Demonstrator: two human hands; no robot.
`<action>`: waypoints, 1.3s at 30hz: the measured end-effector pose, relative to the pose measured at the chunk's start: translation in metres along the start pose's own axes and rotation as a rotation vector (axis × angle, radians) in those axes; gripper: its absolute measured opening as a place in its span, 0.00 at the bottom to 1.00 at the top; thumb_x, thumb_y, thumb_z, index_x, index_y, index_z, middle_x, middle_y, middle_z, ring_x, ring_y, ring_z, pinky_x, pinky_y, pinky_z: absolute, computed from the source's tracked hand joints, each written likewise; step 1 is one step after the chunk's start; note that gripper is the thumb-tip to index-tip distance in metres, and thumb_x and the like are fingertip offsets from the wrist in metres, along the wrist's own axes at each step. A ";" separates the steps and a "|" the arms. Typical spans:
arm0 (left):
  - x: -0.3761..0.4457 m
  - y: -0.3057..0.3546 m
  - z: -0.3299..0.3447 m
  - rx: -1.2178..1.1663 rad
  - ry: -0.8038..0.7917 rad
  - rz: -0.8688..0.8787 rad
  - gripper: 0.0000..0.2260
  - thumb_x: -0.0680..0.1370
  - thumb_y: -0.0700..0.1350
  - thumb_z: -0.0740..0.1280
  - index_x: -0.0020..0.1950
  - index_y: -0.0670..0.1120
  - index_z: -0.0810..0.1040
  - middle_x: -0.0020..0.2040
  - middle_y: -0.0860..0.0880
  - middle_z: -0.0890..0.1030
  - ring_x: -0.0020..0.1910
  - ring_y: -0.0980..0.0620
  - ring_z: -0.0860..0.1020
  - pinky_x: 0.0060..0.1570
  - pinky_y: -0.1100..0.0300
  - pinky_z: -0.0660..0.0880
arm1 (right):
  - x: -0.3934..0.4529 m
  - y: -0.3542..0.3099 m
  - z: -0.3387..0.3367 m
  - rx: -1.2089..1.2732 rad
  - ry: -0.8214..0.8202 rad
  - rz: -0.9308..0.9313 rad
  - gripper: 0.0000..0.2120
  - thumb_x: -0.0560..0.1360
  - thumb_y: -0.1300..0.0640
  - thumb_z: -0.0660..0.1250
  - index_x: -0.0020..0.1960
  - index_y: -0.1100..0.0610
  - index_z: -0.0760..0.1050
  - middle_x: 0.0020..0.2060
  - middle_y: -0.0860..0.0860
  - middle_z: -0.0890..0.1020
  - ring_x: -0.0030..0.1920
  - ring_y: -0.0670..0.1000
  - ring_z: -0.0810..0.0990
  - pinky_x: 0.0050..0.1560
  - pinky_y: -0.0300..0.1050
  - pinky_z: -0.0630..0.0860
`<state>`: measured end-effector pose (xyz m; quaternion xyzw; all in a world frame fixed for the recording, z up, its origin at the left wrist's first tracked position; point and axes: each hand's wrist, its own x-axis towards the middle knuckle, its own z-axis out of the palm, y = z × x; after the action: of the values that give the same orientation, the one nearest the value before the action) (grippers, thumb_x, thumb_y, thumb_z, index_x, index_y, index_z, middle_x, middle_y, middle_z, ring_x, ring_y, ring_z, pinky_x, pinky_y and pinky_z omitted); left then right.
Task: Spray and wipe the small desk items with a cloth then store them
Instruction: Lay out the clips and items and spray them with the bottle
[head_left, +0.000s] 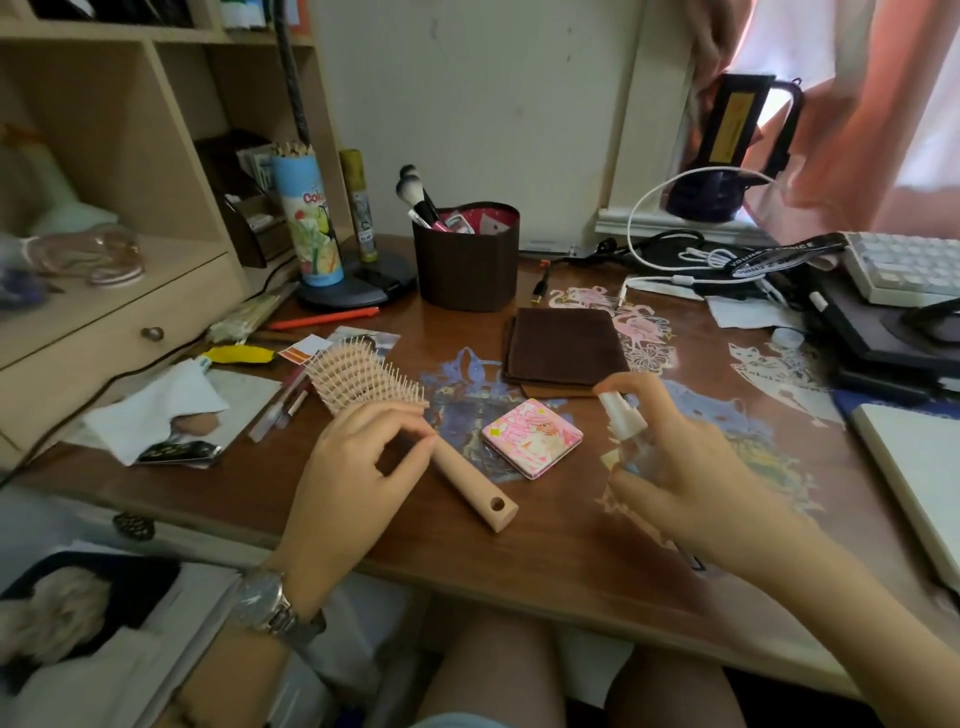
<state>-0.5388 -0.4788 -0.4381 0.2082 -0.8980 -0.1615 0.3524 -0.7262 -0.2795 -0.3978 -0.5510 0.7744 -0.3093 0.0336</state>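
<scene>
My left fingers (410, 434) are curled, thumb and fingertips pinching the neck of the wooden hairbrush (410, 421) where the handle meets the head. I note the left hand (353, 467) keeps the brush low over the desk (519, 551), bristles up, head pointing far-left, handle end with its hole pointing near-right. A metal watch (262, 603) sits on that wrist.

My right hand (675, 462) wraps a small clear spray bottle (626, 431); the index finger rests on top of the white nozzle, which faces left toward the brush. Whether the finger is pressing down I cannot tell.

Between the two hands, a pink square compact (532, 438) lies flat on the desk, just right of the brush handle and apart from it. Beyond it, a folded brown cloth (563, 345) lies flat, untouched. Farther back stands a dark brown holder (466, 257) containing makeup brushes. To the far left, a tall pencil tube (306, 218) stands upright. A white keyboard (904, 267) sits far right.
</scene>
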 end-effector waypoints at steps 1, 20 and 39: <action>0.000 -0.001 -0.001 0.002 0.016 0.000 0.10 0.75 0.51 0.62 0.47 0.48 0.81 0.51 0.54 0.81 0.55 0.56 0.76 0.55 0.59 0.73 | 0.000 0.001 0.000 -0.002 0.000 0.003 0.29 0.70 0.62 0.67 0.61 0.40 0.57 0.32 0.48 0.77 0.33 0.49 0.76 0.36 0.52 0.75; 0.000 -0.044 -0.025 0.005 0.052 -0.120 0.06 0.74 0.45 0.71 0.50 0.49 0.81 0.48 0.56 0.80 0.50 0.59 0.76 0.50 0.64 0.71 | 0.006 -0.035 0.009 0.074 -0.119 -0.116 0.30 0.69 0.58 0.66 0.60 0.32 0.57 0.34 0.51 0.79 0.31 0.49 0.78 0.30 0.45 0.74; 0.000 -0.047 -0.022 -0.015 0.053 -0.121 0.07 0.74 0.44 0.71 0.51 0.47 0.81 0.48 0.56 0.79 0.48 0.58 0.76 0.44 0.67 0.69 | 0.002 -0.039 0.011 -0.022 -0.151 -0.186 0.27 0.70 0.60 0.66 0.61 0.41 0.58 0.32 0.51 0.77 0.31 0.47 0.74 0.29 0.42 0.66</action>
<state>-0.5111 -0.5220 -0.4427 0.2635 -0.8730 -0.1836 0.3670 -0.6897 -0.2943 -0.3859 -0.6424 0.7185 -0.2603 0.0568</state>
